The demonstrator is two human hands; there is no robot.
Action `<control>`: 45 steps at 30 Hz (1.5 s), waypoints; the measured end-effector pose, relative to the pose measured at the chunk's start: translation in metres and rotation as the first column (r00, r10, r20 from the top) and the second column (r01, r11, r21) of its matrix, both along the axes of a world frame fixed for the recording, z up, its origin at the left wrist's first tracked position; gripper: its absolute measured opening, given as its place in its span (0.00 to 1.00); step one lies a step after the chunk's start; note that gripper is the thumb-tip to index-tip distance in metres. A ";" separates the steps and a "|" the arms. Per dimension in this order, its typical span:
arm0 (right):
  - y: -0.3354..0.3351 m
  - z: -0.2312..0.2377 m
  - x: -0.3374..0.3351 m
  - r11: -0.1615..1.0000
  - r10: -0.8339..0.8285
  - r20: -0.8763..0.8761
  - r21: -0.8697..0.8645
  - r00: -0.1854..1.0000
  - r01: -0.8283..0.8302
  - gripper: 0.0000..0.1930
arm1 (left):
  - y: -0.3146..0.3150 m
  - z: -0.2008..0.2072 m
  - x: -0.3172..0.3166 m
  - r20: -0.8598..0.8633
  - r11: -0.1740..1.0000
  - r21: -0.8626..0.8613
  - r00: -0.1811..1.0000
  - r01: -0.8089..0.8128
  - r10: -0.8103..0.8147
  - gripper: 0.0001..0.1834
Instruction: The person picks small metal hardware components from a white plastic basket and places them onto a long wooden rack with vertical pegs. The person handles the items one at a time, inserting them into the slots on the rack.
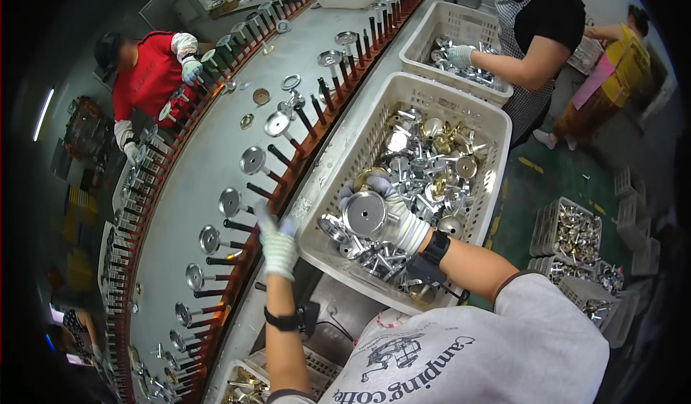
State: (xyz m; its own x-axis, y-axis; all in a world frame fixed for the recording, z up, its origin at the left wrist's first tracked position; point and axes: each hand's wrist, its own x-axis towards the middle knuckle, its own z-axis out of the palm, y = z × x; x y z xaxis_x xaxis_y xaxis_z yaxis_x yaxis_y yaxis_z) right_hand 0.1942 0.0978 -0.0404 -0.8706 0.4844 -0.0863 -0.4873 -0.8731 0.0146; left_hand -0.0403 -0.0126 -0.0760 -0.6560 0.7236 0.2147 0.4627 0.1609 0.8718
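Observation:
My right hand (403, 217), in a pale knit glove, is closed around a silver round metal disc part (364, 214) with a dark centre hole. It is over the near part of a white perforated plastic crate (502, 181). A heap of loose silver and gold disc parts with stems (432, 163) fills that crate. My left hand (276, 245), also gloved, is beside the brown edge of the line, close to a dark peg (240, 225). Motion blurs its fingers, and nothing can be made out in them. A silver disc part (230, 202) stands on a peg just beyond it.
A curved grey table (173, 224) is edged with rows of pegs carrying disc parts. Across it, a person in red (153, 69) reaches to the pegs. A co-worker's gloved hand (461, 56) is in a second crate (407, 51). Stacked crates (568, 231) stand on the green floor.

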 end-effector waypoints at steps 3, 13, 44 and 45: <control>0.005 -0.001 -0.001 0.996 0.066 0.014 -0.064 0.998 -0.065 0.15 | -0.017 0.034 0.068 0.077 0.900 0.030 0.897 0.434 -0.435 0.51; -0.018 -0.022 -0.004 0.994 0.035 0.300 0.087 0.953 -0.064 0.13 | 0.000 0.033 0.099 0.797 0.866 0.441 0.341 0.237 -0.499 0.34; -0.017 0.003 -0.002 1.000 -0.009 0.275 0.001 0.961 0.009 0.11 | 0.041 -0.004 -0.104 -0.188 0.965 -0.037 0.951 -0.258 0.247 0.18; -0.017 0.003 -0.001 1.000 -0.028 0.281 0.009 0.959 0.026 0.11 | 0.039 -0.007 -0.106 -0.221 0.959 -0.043 0.939 -0.279 0.263 0.18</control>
State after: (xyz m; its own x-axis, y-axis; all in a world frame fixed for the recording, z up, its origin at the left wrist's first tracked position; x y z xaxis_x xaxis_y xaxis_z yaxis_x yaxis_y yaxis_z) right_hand 0.1937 0.0812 -0.0375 -0.7981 0.5086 -0.3230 -0.4946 -0.8592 -0.1308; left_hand -0.1461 0.0259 -0.0834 -0.7750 0.5432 0.3230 0.5644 0.3650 0.7404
